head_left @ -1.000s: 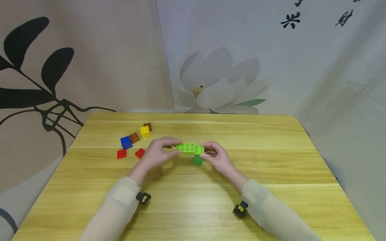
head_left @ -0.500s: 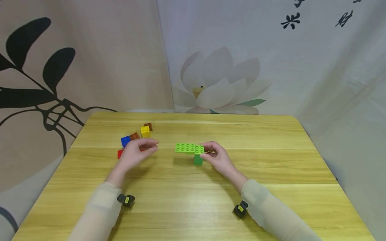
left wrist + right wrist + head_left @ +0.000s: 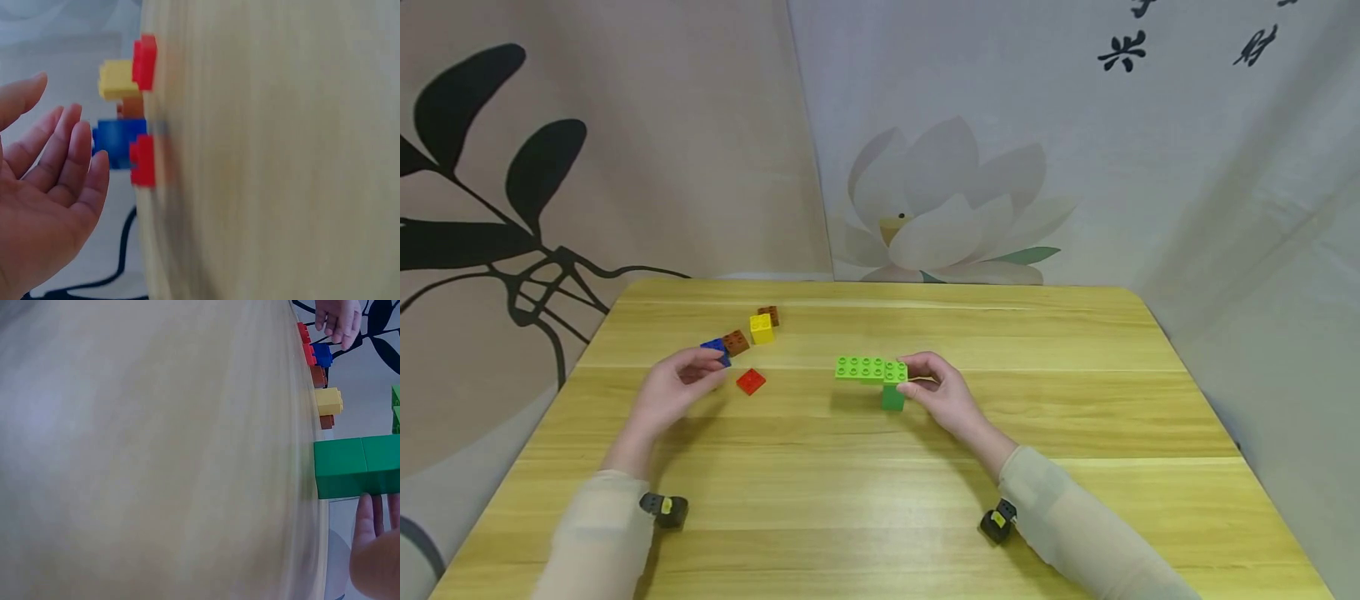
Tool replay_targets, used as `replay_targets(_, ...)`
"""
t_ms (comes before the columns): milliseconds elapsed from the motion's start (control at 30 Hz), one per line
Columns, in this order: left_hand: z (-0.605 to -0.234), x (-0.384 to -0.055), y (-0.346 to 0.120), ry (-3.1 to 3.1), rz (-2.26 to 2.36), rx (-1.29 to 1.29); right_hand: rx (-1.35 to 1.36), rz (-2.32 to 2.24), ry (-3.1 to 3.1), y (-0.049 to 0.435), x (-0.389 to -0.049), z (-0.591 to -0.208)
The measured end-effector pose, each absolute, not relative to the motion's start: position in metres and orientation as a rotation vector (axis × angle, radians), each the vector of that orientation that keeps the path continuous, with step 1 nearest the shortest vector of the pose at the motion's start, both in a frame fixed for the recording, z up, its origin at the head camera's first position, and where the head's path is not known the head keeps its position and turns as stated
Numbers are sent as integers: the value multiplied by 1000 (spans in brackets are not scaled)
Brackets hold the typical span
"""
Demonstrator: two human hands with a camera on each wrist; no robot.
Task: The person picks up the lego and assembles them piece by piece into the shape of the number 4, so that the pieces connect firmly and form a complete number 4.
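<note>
My right hand (image 3: 947, 396) holds the right end of a brick build between thumb and fingers. Light green bricks (image 3: 861, 368) form its top, and dark green bricks (image 3: 356, 462) stand below as a column on the table. My left hand (image 3: 673, 387) hovers, fingers loosely bent and holding nothing, beside a blue brick (image 3: 122, 140) that it partly covers in the head view. One thin red brick (image 3: 144, 160) lies close to the blue one; the hand hides it in the head view. Another thin red brick (image 3: 751, 382) lies right of the hand.
Behind the red brick, a brown brick (image 3: 735, 342) touches or nearly touches the blue one. Farther back are a yellow brick (image 3: 762, 328) and a second brown brick (image 3: 770, 315). The wooden table (image 3: 880, 517) ends before a printed curtain (image 3: 700, 150).
My left hand has left the light green bricks and moved left to the loose bricks. My right hand and the green build have stayed in place.
</note>
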State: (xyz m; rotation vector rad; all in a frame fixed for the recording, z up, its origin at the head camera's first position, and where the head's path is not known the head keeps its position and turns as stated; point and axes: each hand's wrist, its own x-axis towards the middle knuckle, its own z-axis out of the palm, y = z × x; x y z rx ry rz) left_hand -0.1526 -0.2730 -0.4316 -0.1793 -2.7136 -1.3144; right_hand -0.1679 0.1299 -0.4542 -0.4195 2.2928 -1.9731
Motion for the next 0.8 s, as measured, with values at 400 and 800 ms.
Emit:
replay_targets(400, -439, -154, -297, -2854, -1214, -69, -451, -1984, 2279, 130, -168, -455)
replay_targets(800, -443, -157, -311, -2999, -1274, -78, -445, -1970, 2285, 131, -168, -455)
